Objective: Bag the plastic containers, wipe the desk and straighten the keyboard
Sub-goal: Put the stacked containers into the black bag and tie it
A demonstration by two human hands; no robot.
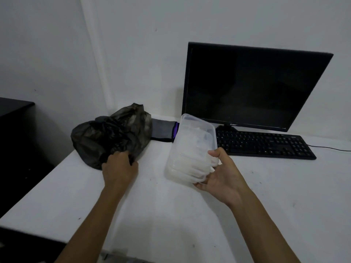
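Your right hand point(222, 173) is clamped on the stacked containers point(191, 149), tilted above the desk point(171, 215), your left hand point(119, 166) grips the bag point(112, 133), so bagging is unfinished, with wiping and the keyboard point(266, 144) left.

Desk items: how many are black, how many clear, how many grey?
Black: 3, the bag, monitor and keyboard.
Clear: 1 stack of plastic containers; how many are nested I cannot tell.
Grey: 1 folded cloth.
Total: 5.

White desk point(171, 215) bears black bag point(112, 135), grey cloth point(161, 130), keyboard point(266, 144), monitor point(252, 86).
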